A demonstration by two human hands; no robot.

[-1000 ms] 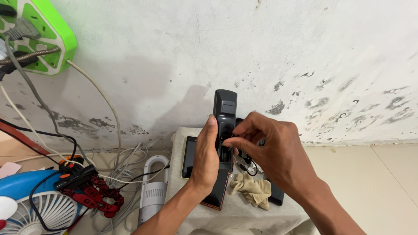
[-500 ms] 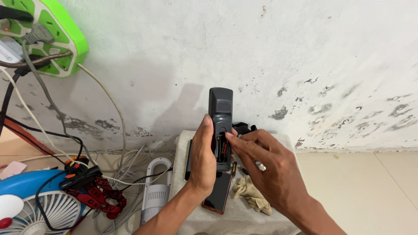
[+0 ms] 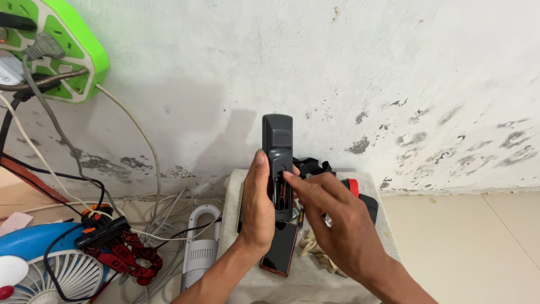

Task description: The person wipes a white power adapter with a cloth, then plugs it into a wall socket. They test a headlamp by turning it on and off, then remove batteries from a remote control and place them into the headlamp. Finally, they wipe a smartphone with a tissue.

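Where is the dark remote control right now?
In the head view, the dark remote control stands upright at centre, held in the left hand, above the cloth-covered stand by the wall.

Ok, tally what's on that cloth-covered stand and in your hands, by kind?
Remote control, held in left hand, right hand at its open back: 1
Phones lying flat: 1 clear, maybe another hidden
Beige rag: 1
Red-and-black gadget: 1
Total: 4 sure

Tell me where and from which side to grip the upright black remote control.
Grip the remote control around its lower half, wrapping in from its left edge as the left hand does. It stands upright with its open back facing the camera, so a side grip probably leaves the battery bay clear for the right hand.
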